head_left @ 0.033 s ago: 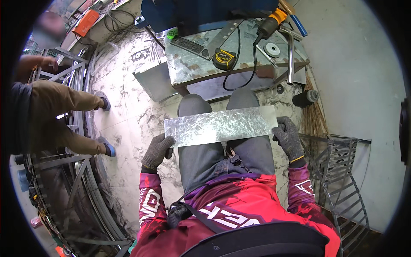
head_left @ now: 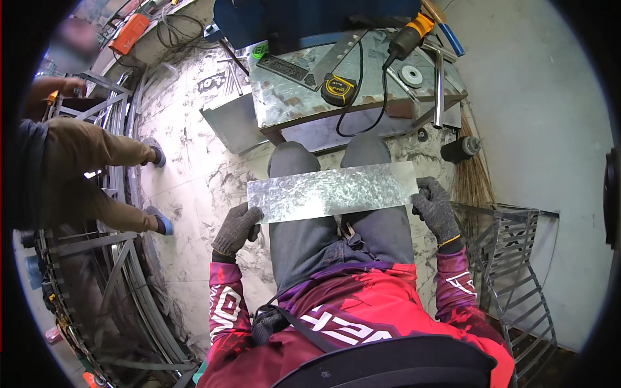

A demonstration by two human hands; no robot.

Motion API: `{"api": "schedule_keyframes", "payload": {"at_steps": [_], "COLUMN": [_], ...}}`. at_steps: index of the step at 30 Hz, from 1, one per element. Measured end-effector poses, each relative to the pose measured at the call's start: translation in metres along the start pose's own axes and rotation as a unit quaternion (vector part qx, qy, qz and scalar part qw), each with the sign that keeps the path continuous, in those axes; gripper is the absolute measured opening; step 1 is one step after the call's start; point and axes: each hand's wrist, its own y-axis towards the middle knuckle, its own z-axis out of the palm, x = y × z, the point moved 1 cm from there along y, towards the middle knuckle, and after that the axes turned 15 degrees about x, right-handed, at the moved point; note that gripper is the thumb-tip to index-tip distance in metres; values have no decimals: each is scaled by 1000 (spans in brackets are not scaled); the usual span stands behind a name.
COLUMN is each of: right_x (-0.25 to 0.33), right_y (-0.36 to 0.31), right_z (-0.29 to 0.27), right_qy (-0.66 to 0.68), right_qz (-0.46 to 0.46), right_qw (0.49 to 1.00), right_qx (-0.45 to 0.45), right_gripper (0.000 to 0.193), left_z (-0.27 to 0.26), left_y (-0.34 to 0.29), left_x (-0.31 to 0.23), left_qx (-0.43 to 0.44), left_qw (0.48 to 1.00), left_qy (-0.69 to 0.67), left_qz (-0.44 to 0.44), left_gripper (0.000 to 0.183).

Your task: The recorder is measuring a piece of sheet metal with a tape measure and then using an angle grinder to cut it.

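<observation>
A long rectangular piece of shiny galvanized sheet metal [head_left: 333, 192] spans the space above my thighs. My left hand [head_left: 237, 229], in a dark grey knit glove, pinches its lower left corner. At the opposite end, my right hand [head_left: 436, 208] in a matching glove grips the right edge. Beyond my knees stands a low metal-topped bench [head_left: 284, 107]. On it lie a yellow and black tape measure [head_left: 338, 89], a dark flat bar with slots [head_left: 287, 70], an orange and black corded power tool [head_left: 409, 40] and a pale round disc [head_left: 412, 75].
To the left, another person in brown trousers [head_left: 103, 143] stands beside metal racks holding long bars [head_left: 132, 284]. A dark metal grille [head_left: 517, 271] leans near the wall at right. A black cylinder [head_left: 460, 149] and a straw broom [head_left: 474, 178] are by the bench's right end.
The sheet's right end has dipped very slightly, with both hands still holding it. The other person's hand at far left has shifted a little.
</observation>
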Motion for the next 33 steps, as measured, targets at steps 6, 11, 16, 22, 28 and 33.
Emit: {"api": "schedule_keyframes", "payload": {"at_steps": [6, 11, 16, 22, 28, 33], "right_x": [11, 12, -7, -37, -20, -46], "right_y": [15, 48, 57, 52, 12, -20], "right_z": [-18, 15, 27, 11, 10, 29], "right_qy": [-105, -71, -113, -134, 115, 142], "right_qz": [-54, -80, -188, -218, -80, -111], "right_qw": [993, 994, 976, 966, 990, 981], "right_qx": [-24, -10, -1, -26, 22, 70], "right_gripper": [54, 68, 76, 75, 78, 62], "left_z": [3, -17, -2, 4, 12, 18], "left_y": [11, 42, 39, 58, 51, 63], "left_x": [11, 17, -19, -5, -14, -13], "left_qx": [-111, -219, -228, -221, -236, -195], "left_qw": [992, 958, 949, 932, 923, 942], "left_qy": [10, 120, 181, 237, 266, 232], "left_qz": [65, 139, 121, 160, 146, 142], "left_gripper": [43, 66, 73, 78, 81, 83]}}
